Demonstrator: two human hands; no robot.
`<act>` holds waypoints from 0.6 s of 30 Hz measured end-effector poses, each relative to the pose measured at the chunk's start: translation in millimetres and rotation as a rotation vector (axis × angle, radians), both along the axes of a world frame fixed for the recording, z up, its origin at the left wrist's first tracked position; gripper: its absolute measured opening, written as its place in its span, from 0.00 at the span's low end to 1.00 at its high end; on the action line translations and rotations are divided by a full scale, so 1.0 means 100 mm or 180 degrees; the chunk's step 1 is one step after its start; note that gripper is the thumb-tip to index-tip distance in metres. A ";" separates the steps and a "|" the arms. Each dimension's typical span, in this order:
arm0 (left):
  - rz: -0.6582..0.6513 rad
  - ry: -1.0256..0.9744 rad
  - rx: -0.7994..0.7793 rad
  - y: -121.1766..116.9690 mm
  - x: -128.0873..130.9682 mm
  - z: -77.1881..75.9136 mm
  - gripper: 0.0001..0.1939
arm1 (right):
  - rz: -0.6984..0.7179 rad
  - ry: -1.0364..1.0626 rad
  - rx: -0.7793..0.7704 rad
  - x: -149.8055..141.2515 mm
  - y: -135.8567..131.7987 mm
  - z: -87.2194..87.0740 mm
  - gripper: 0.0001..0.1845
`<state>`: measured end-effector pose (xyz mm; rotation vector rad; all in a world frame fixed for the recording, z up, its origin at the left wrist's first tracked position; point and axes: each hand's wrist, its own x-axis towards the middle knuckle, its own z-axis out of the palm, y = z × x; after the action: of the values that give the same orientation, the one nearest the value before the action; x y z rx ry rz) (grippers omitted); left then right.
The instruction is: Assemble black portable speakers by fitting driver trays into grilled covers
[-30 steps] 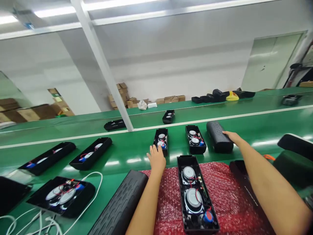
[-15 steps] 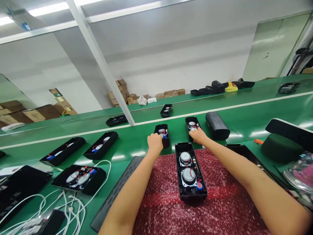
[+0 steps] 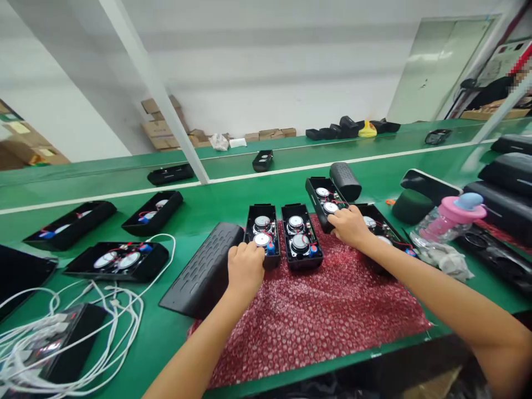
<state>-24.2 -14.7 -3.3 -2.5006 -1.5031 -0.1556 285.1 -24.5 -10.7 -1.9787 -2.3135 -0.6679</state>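
My left hand (image 3: 245,266) is closed on the near end of an open black speaker housing (image 3: 261,233) with two round drivers inside, resting at the far edge of a red bubble-wrap sheet (image 3: 316,316). My right hand (image 3: 349,225) grips the near end of a second open speaker housing (image 3: 322,200), angled to the right. Between them a third open housing (image 3: 301,242) lies on the sheet, untouched. A black grille cover (image 3: 205,269) lies just left of my left hand.
More open housings (image 3: 118,260) sit on the green belt (image 3: 208,202) to the left, beside a tangle of white cables (image 3: 75,332). A closed black speaker (image 3: 344,180) stands behind my right hand. A pink-capped bottle (image 3: 451,216) and black covers lie to the right.
Both hands have pulled their speaker housings from the belt back toward me, onto the far edge of the red sheet, either side of the middle housing. The camera has tilted downward.
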 end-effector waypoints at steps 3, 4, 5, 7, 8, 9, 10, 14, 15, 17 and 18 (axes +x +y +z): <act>-0.0075 -0.0040 -0.0037 -0.16 -0.02 -0.20 0.07 | 0.0098 0.0039 0.0136 -0.11 -0.47 -0.12 0.06; -0.0099 -0.0057 -0.0050 -0.20 -0.03 -0.26 0.08 | 0.0140 0.0052 0.0167 -0.14 -0.58 -0.18 0.05; -0.0130 -0.0074 -0.0062 -0.23 -0.03 -0.29 0.08 | 0.0191 0.0063 0.0182 -0.16 -0.68 -0.24 0.05; -0.0219 -0.0120 -0.0094 -0.26 -0.07 -0.29 0.07 | 0.0316 0.0078 0.0176 -0.20 -0.81 -0.35 0.04; -0.0260 -0.0154 -0.0103 -0.26 -0.10 -0.25 0.06 | 0.0372 0.0082 0.0166 -0.21 -0.84 -0.39 0.04; -0.0283 -0.0195 -0.0095 -0.25 -0.15 -0.19 0.09 | 0.0416 0.0086 0.0158 -0.22 -0.87 -0.41 0.04; -0.0260 -0.0252 -0.0057 -0.23 -0.21 -0.11 0.13 | 0.0436 0.0090 0.0159 -0.24 -0.89 -0.41 0.04; 0.0484 -0.0454 -0.0102 0.02 -0.60 0.21 0.37 | 0.0473 0.0243 0.0396 -0.38 -0.94 -0.20 0.03; 0.0783 -0.0472 -0.0386 0.11 -0.71 0.24 0.44 | 0.0613 0.0378 0.0471 -0.46 -0.95 -0.12 0.04; 0.1198 -0.0559 -0.1152 0.30 -0.91 0.25 0.56 | 0.1123 0.0787 0.0497 -0.67 -0.98 0.01 0.08; 0.1259 -0.0616 -0.1407 0.38 -1.00 0.24 0.59 | 0.1435 0.1031 0.0411 -0.80 -0.98 0.05 0.10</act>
<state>-124.0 23.5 20.3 -2.4816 -2.2949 0.0038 205.3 -122.8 -5.6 -1.3218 -2.3189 -0.4114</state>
